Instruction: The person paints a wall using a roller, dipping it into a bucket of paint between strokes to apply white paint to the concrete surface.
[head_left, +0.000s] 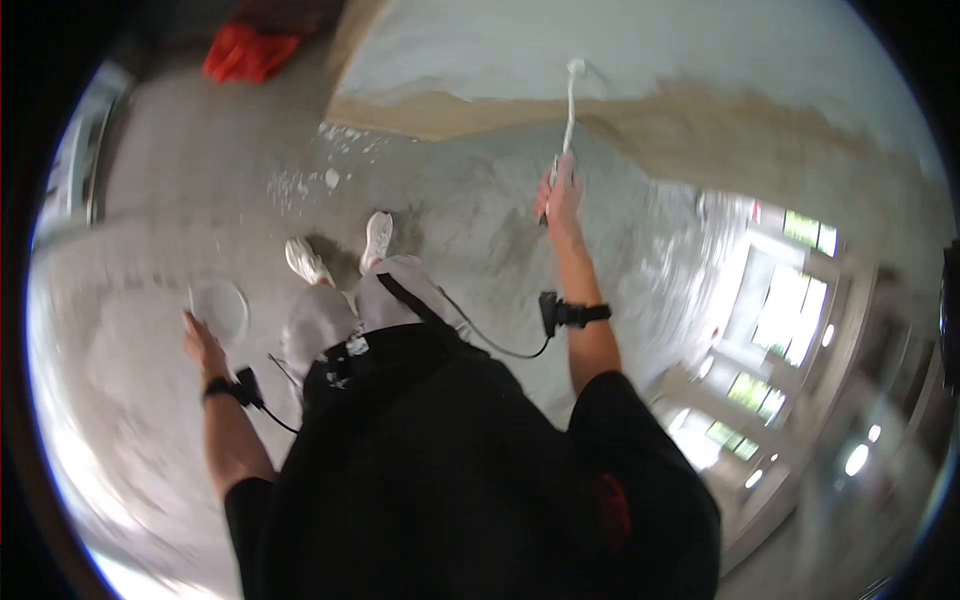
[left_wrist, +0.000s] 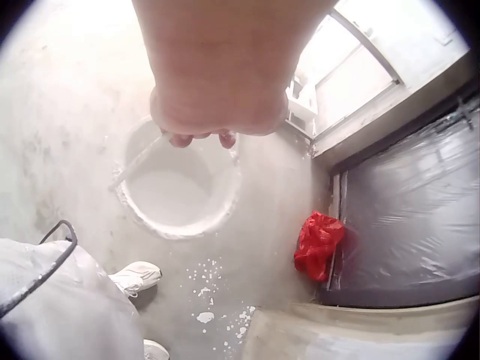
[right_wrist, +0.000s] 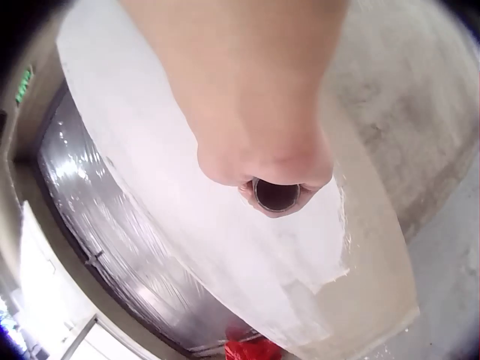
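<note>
My left hand (head_left: 205,345) grips a round white bucket (head_left: 220,310) at its thin handle, low on the left side. In the left wrist view, white paint (left_wrist: 176,180) lies inside the bucket and smears its rim; the hand covers part of the far rim. Stretched forward, my right hand (head_left: 562,200) grips a paint roller (head_left: 571,110) by its handle. Its white-coated rod reaches to the wall (head_left: 480,60), where the small white head meets the painted surface. In the right wrist view, the hollow handle end (right_wrist: 276,195) pokes out of the fist, and the head is hidden.
Fresh white covers the wall above a tan strip (head_left: 700,125) along its bottom. White splashes (head_left: 332,178) dot the grey floor before my shoes (head_left: 377,238). A red bag (head_left: 248,52) lies beside a plastic-covered doorway (left_wrist: 412,217). Bright windows (head_left: 790,315) stand to the right.
</note>
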